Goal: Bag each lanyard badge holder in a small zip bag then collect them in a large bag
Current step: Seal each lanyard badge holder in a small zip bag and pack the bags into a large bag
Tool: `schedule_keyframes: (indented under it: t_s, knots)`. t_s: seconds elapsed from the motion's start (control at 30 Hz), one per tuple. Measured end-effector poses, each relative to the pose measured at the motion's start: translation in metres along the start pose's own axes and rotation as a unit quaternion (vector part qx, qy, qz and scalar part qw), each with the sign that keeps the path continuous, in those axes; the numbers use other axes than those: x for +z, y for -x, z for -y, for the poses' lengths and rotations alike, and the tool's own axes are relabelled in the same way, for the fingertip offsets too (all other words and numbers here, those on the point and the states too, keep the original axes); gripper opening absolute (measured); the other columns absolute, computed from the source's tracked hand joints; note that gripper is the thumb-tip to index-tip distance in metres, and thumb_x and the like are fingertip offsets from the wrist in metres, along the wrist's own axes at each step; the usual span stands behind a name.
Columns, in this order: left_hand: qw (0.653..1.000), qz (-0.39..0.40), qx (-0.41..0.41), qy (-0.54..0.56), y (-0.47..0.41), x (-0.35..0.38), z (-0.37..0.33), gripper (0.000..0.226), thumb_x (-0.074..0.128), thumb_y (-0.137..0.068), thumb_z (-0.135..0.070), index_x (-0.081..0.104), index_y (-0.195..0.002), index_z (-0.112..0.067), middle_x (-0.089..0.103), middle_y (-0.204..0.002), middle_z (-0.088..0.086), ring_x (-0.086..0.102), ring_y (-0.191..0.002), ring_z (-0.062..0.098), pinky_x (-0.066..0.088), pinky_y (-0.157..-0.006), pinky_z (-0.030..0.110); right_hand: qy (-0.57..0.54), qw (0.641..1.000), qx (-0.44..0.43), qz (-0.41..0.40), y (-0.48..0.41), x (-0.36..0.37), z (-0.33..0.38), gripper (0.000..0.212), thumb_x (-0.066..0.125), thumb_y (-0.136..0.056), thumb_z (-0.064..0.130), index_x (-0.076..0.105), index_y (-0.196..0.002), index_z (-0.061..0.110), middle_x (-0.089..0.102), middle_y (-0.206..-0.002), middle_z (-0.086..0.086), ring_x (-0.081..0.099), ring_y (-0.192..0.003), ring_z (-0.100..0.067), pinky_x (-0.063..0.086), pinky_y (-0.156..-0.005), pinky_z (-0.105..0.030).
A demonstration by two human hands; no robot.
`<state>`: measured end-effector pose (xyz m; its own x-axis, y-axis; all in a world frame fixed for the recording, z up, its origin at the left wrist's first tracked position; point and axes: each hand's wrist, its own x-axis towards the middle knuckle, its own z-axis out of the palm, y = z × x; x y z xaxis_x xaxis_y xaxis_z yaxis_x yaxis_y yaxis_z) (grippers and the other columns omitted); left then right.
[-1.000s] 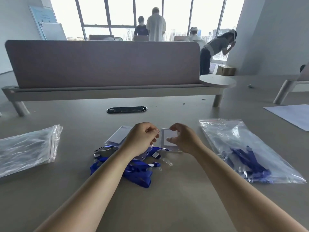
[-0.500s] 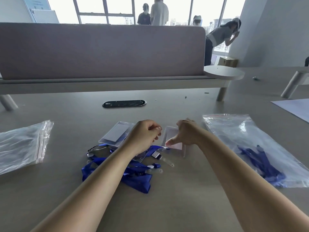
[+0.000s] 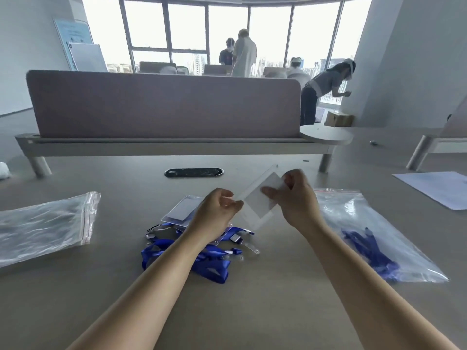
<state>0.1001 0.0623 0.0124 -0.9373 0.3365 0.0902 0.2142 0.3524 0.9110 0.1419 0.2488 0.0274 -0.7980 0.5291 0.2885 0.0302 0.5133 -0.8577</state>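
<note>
A clear badge holder [image 3: 257, 198] with a white card inside is lifted off the table and tilted. My right hand [image 3: 295, 200] pinches its right side, and my left hand [image 3: 214, 213] pinches its lower left corner. Below my hands lies a heap of blue lanyards [image 3: 202, 258] with clips, and another clear badge holder [image 3: 180, 210] lies flat behind it. To the right lies the large zip bag [image 3: 366, 223] with blue lanyards inside. A stack of small clear zip bags [image 3: 43, 226] lies at the left.
A black oval cable port [image 3: 193, 172] is set in the table beyond my hands. A padded divider [image 3: 164, 104] stands across the back. A white sheet [image 3: 437, 185] lies at the far right. Several people stand by the windows.
Both hands have raised the badge holder from the table and tilted it. The camera view has tipped upward.
</note>
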Motion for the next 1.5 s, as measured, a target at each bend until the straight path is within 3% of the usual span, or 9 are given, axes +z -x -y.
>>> schedule_keyframes:
  t_s: [0.13,0.33,0.5,0.6,0.7,0.9,1.1,1.3,1.5]
  knots:
    - [0.986,0.013,-0.038,0.162,0.024,-0.016,0.000,0.023,0.069,-0.092,-0.024,0.063,-0.107,-0.007,0.075,-0.096,0.012,0.074,-0.084,0.026,0.060,-0.081,0.040,-0.061,0.998,0.014,-0.005,0.031,0.013,0.023,0.039,0.079,-0.077,0.036,0.048,-0.094,0.018,0.055,-0.082,0.003,0.048,-0.067,-0.012,0.037,-0.057,-0.029]
    - [0.964,-0.031,-0.063,0.256,0.063,-0.054,0.010,0.018,0.047,-0.104,-0.015,0.063,-0.104,-0.006,0.074,-0.090,0.010,0.075,-0.083,0.033,0.062,-0.065,0.034,-0.127,0.990,0.035,0.059,0.068,0.059,0.044,0.033,0.068,-0.089,0.037,0.046,-0.090,0.012,0.052,-0.079,-0.001,0.050,-0.064,-0.016,0.040,-0.055,-0.026]
    - [0.976,-0.112,-0.031,0.186,0.074,-0.088,0.025,0.018,0.052,-0.102,-0.013,0.062,-0.088,-0.014,0.064,-0.073,-0.003,0.071,-0.072,0.017,0.061,-0.071,0.036,-0.102,0.985,0.015,0.142,0.082,0.091,0.057,0.028,0.060,-0.093,0.033,0.043,-0.083,0.013,0.050,-0.077,-0.004,0.052,-0.067,-0.019,0.044,-0.057,-0.031]
    - [0.982,-0.153,-0.008,0.106,0.072,-0.110,0.038,0.015,0.060,-0.097,-0.018,0.066,-0.084,-0.021,0.063,-0.072,-0.006,0.064,-0.078,0.023,0.056,-0.082,0.047,-0.053,0.982,0.002,0.180,0.083,0.101,0.063,0.022,0.057,-0.093,0.031,0.050,-0.087,0.011,0.050,-0.076,0.000,0.043,-0.065,-0.017,0.035,-0.057,-0.031]
    - [0.971,-0.179,-0.007,0.157,0.070,-0.127,0.042,0.010,0.058,-0.098,-0.017,0.065,-0.092,-0.020,0.061,-0.085,0.003,0.069,-0.088,0.038,0.059,-0.081,0.051,-0.012,0.983,-0.018,0.181,0.079,0.107,0.066,0.018,0.060,-0.092,0.032,0.062,-0.096,0.015,0.060,-0.080,0.008,0.052,-0.067,-0.012,0.038,-0.059,-0.028]
    - [0.955,-0.214,-0.003,0.206,0.060,-0.154,0.052,0.017,0.047,-0.103,-0.008,0.060,-0.095,-0.017,0.051,-0.095,0.008,0.071,-0.082,0.024,0.062,-0.071,0.034,0.040,0.976,-0.032,0.213,0.064,0.126,0.069,0.012,0.063,-0.089,0.026,0.069,-0.091,0.016,0.067,-0.077,0.004,0.053,-0.059,-0.014,0.040,-0.054,-0.025]
    - [0.947,-0.252,-0.026,0.195,0.054,-0.167,0.066,0.013,0.046,-0.103,-0.007,0.059,-0.102,-0.010,0.042,-0.090,0.001,0.048,-0.080,0.011,0.059,-0.076,0.041,0.143,0.941,-0.091,0.294,0.053,0.155,0.072,0.010,0.065,-0.087,0.025,0.072,-0.081,0.021,0.068,-0.080,0.003,0.057,-0.070,-0.015,0.042,-0.061,-0.026]
    - [0.943,-0.261,-0.039,0.204,0.050,-0.174,0.076,0.018,0.046,-0.103,-0.007,0.061,-0.095,-0.014,0.041,-0.087,0.000,0.047,-0.079,0.011,0.061,-0.074,0.037,0.282,0.881,-0.186,0.332,0.048,0.194,0.078,0.028,0.058,-0.092,0.025,0.069,-0.117,0.029,0.060,-0.120,0.005,0.050,-0.118,-0.016,0.043,-0.094,-0.029]
    - [0.943,-0.287,-0.055,0.160,0.046,-0.190,0.089,0.013,0.055,-0.095,-0.023,0.064,-0.104,-0.021,0.054,-0.093,-0.010,0.060,-0.096,0.021,0.056,-0.091,0.052,0.338,0.853,-0.240,0.318,0.045,0.219,0.075,0.026,0.061,-0.091,0.020,0.070,-0.114,0.028,0.059,-0.116,0.001,0.048,-0.117,-0.018,0.041,-0.101,-0.032]
